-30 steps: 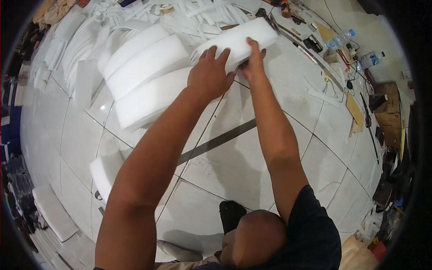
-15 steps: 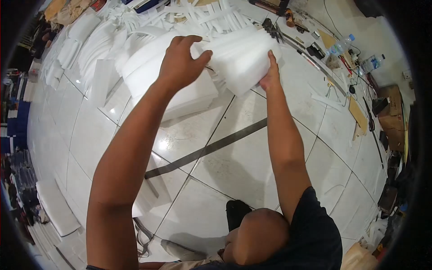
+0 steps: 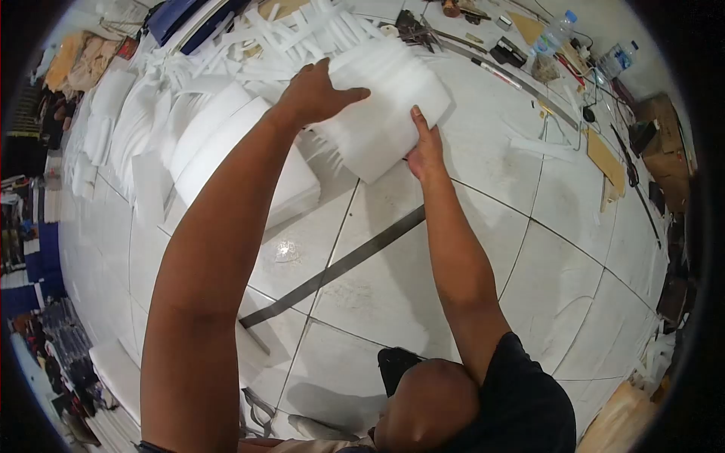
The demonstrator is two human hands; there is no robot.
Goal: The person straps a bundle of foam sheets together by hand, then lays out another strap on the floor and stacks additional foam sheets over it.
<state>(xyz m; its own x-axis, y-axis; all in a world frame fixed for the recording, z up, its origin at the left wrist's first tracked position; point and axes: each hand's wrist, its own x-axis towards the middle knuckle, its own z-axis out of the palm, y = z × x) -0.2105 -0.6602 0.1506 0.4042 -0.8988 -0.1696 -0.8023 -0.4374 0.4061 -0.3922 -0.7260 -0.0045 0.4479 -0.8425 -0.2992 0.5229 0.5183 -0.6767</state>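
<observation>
A stack of white foam sheets (image 3: pixel 393 98) stands tilted at the upper middle, several layers showing along its top. My right hand (image 3: pixel 424 147) grips its lower right edge, thumb on the near face. Over the left side of that stack is my left hand (image 3: pixel 321 97), with thumb and fingers spread; whether it touches the foam is unclear. Beneath my left forearm lies another pile of thick white foam (image 3: pixel 291 185). A long dark flat strip (image 3: pixel 340 268) runs diagonally over the tiled floor below the hands.
Loose white foam strips (image 3: pixel 302 34) are heaped at the top, with curved foam pieces (image 3: pixel 140 113) at upper left. Two plastic bottles (image 3: pixel 555 34), tools and a metal ruler (image 3: pixel 540 98) lie at upper right. A cardboard box (image 3: pixel 664 143) stands at the right edge.
One second ago both hands were on a foam piece higher up; my left hand has since come off to the left and opened. The foam in my right hand now shows a broader face.
</observation>
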